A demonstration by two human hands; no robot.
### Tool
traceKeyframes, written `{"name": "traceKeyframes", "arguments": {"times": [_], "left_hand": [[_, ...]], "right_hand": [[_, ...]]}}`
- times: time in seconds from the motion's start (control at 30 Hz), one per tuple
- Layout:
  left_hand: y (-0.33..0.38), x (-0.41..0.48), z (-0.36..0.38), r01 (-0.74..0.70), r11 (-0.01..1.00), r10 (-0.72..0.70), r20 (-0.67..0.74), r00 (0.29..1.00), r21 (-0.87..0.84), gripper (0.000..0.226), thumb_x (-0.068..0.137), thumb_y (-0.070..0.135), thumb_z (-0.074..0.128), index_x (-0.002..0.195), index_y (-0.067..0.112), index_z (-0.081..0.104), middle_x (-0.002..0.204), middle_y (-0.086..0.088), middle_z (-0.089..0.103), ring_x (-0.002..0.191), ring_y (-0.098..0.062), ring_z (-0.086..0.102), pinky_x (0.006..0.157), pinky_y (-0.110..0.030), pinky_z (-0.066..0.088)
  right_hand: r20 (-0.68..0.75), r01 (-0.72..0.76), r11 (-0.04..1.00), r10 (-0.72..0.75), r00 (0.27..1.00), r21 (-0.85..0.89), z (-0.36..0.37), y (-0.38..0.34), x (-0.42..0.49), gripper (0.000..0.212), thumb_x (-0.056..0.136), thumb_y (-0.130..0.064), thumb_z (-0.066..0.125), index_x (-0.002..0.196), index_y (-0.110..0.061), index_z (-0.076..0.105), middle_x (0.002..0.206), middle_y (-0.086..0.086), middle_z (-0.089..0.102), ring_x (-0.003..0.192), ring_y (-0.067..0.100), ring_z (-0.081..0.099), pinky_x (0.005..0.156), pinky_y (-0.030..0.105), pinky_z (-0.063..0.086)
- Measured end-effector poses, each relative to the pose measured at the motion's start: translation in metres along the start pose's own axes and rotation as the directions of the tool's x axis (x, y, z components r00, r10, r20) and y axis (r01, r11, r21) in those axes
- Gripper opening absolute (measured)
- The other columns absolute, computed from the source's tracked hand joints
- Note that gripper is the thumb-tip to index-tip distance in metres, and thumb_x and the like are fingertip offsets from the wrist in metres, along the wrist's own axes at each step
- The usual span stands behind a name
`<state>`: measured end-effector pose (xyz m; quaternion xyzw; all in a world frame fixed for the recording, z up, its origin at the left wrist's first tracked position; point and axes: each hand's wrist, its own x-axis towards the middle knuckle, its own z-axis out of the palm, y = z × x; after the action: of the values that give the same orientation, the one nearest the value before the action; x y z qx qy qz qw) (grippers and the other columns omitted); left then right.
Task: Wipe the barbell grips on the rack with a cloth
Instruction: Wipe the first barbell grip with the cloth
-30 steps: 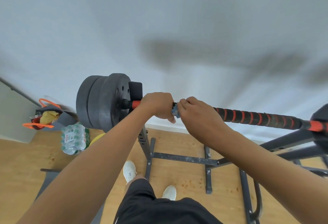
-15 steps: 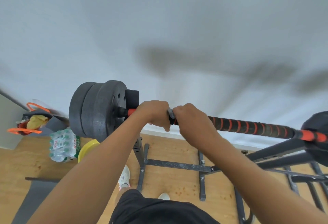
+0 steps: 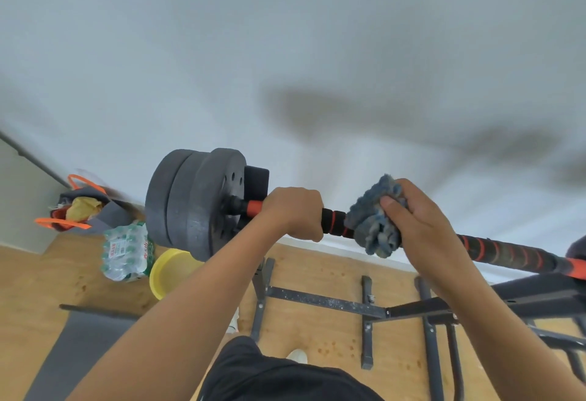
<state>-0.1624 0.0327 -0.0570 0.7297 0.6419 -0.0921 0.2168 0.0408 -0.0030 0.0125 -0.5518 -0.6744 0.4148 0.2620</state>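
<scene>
- The white wall [image 3: 285,51] fills the upper part of your view, and the wooden floor [image 3: 317,277] runs below it.
- The black rack [image 3: 333,300] stands on that floor in front of you, its base bars under your arms and a rail crossing at lower right.
- The barbell [image 3: 507,253] lies across the rack, sloping down to your right, with a black grip sleeve banded in orange.
- Two dark weight plates [image 3: 190,204] sit on the bar's left end, just beside your left hand.
- A grey mat [image 3: 73,356] lies on the floor at lower left.
- A shrink-wrapped pack of water bottles [image 3: 125,253] rests on the floor below the plates, touching a yellow bowl [image 3: 171,272] on its right.
- A bag with orange handles [image 3: 79,210] sits against the wall at far left.
- Your left hand [image 3: 293,215] has its grip clamped around the bar just inside the plates.
- Your right hand [image 3: 418,219] has its grip closed on the cloth, thumb pressed over it.
- The blue-grey cloth [image 3: 375,219] is bunched on the bar's grip sleeve, a short stretch of bare sleeve away from your left hand.
</scene>
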Motion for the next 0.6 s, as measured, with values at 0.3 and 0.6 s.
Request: {"name": "traceKeyframes", "arguments": {"times": [0.3,0.6], "left_hand": [[-0.002,-0.008,0.009,-0.076,0.997,0.072,-0.194,0.978,-0.009,0.040,0.076,0.057,0.079,0.097,0.032,0.056,0.084,0.012,0.063,0.079,-0.015,0.063,0.070,-0.032,0.049],[0.031,-0.088,0.006,-0.310,0.561,0.051,-0.341,0.939,-0.768,0.055,0.083,0.047,0.084,0.130,0.041,0.054,0.119,0.023,0.066,0.112,0.002,0.062,0.091,-0.010,0.049]], "right_hand": [[0.085,-0.242,0.556,0.292,0.953,0.795,0.007,0.005,-0.011,0.032,0.109,-0.016,0.037,0.130,-0.007,0.059,0.123,0.014,0.071,0.113,0.032,0.068,0.096,0.048,0.054],[0.117,-0.250,0.465,0.295,0.948,0.849,0.005,0.015,-0.027,0.035,0.109,-0.018,0.035,0.134,-0.006,0.056,0.128,0.020,0.067,0.118,0.040,0.065,0.104,0.058,0.048]]}}
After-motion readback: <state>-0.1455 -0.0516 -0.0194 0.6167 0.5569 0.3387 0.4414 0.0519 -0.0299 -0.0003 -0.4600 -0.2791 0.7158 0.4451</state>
